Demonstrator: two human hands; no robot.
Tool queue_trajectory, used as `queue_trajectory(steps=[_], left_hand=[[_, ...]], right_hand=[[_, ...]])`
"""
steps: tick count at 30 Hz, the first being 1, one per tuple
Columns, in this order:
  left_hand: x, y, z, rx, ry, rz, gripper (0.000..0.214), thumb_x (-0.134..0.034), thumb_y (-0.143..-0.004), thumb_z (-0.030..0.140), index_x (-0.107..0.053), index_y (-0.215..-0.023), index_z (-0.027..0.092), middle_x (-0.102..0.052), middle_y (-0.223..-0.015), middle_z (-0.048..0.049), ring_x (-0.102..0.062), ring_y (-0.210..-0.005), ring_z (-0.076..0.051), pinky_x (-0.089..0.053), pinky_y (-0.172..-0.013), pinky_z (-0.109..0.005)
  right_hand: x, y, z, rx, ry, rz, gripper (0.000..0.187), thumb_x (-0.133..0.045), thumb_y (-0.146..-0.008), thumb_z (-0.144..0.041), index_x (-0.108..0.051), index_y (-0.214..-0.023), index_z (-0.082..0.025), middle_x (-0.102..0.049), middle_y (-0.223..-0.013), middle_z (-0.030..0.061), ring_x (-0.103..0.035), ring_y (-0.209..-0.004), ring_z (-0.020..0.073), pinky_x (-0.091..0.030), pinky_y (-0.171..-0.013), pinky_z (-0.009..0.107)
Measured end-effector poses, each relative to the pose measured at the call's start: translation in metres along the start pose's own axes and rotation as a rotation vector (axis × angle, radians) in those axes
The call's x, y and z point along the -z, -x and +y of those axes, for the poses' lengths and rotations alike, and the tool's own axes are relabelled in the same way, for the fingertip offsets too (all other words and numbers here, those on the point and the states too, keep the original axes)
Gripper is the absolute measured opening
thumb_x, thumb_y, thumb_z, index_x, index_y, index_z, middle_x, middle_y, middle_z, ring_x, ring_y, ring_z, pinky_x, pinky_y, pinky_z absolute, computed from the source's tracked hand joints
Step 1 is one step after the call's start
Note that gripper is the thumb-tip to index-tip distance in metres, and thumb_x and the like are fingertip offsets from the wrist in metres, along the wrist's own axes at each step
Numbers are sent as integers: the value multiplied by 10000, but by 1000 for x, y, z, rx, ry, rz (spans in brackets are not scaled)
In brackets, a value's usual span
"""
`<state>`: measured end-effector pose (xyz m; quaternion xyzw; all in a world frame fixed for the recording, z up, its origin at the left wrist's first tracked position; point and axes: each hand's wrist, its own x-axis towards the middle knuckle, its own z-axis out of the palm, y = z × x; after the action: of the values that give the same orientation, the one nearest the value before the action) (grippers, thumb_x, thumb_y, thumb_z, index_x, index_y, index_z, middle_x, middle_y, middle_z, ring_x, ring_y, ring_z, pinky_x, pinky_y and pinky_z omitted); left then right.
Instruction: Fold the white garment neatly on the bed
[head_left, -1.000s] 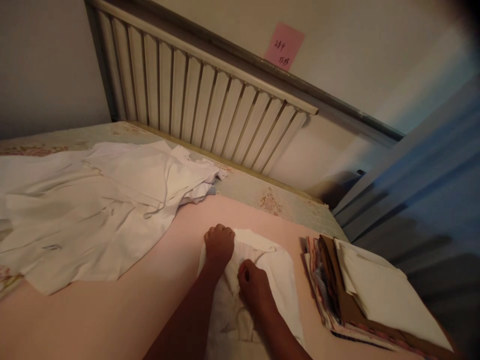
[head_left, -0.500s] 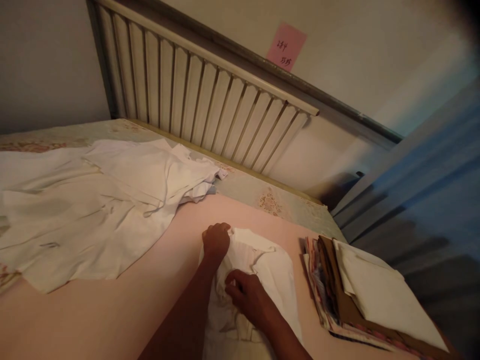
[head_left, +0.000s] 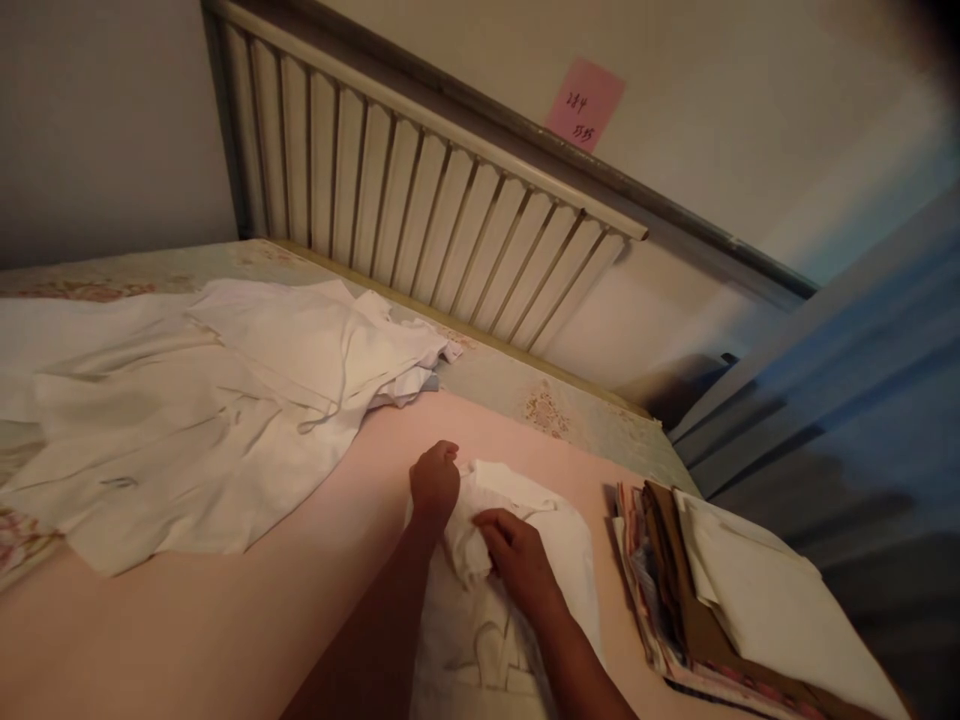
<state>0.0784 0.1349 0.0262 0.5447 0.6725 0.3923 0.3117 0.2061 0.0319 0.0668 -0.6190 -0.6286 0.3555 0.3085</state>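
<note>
A white shirt (head_left: 574, 560) lies on the pink cloth right in front of me, its upper part bunched and a dark line drawing or print (head_left: 491, 650) showing lower down. My left hand (head_left: 435, 482) is closed at the shirt's far left edge, gripping the fabric there. Close by on the right, my right hand (head_left: 521, 560) pinches a gathered fold of the same shirt between thumb and fingers. The fingertips of both hands are partly hidden by the cloth and the backs of the hands.
Loose white garments (head_left: 247, 410) are heaped at the left. On the right stands a stack of folded cloths (head_left: 765, 590), white on top, brown below. A pink cloth (head_left: 300, 590) covers the surface. Behind it are a radiator (head_left: 420, 200), a pink note (head_left: 585, 103) and a blue curtain (head_left: 847, 390).
My right hand has moved slightly up and away, pulling the gathered fold of the shirt with it. More of the dark lines now shows. The left hand stays near the same edge.
</note>
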Motion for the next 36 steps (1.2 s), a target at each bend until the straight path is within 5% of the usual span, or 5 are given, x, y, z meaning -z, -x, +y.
queue_trajectory(steps=[3,8,13,19,36], left_hand=[[1,0,0,6,-5,-7,320,-390,-844,118,-638,-1015,223,-722,-1019,-1,-640,-961,-121,-421,-832,-228],[2,-1,0,-2,-53,-48,250,-445,-832,147,-648,-954,226,-728,-963,-6,-643,-896,-138,-413,-794,-245],[1,-1,0,-40,-105,-76,265,-448,-803,111,-645,-936,229,-722,-953,-4,-633,-897,-137,-401,-804,-251],[2,-1,-3,-78,-157,-113,368,-474,-709,44,-634,-992,217,-710,-1017,-6,-619,-948,-143,-395,-846,-258],[57,65,-26,-254,-388,-147,418,-485,-722,63,-617,-1093,202,-532,-1295,-81,-434,-1211,-227,-351,-993,-357]], right_hand=[[-9,13,-7,112,24,-167,333,-430,-840,-220,-643,-1096,-204,-633,-696,-10,-594,-656,148,-477,-663,257],[-29,19,15,340,118,5,470,-379,-845,-125,-534,-1283,-196,-615,-1217,85,-564,-1113,199,-425,-967,333],[-38,6,33,220,195,230,534,-423,-822,-112,-426,-1354,-169,-651,-999,79,-609,-856,198,-475,-760,313],[-41,-5,36,383,408,264,134,-485,-781,-172,-543,-899,-193,-550,-839,41,-505,-762,197,-401,-661,316],[-58,-10,46,421,595,403,91,-489,-854,-189,-544,-924,-199,-549,-871,51,-501,-844,216,-422,-758,333]])
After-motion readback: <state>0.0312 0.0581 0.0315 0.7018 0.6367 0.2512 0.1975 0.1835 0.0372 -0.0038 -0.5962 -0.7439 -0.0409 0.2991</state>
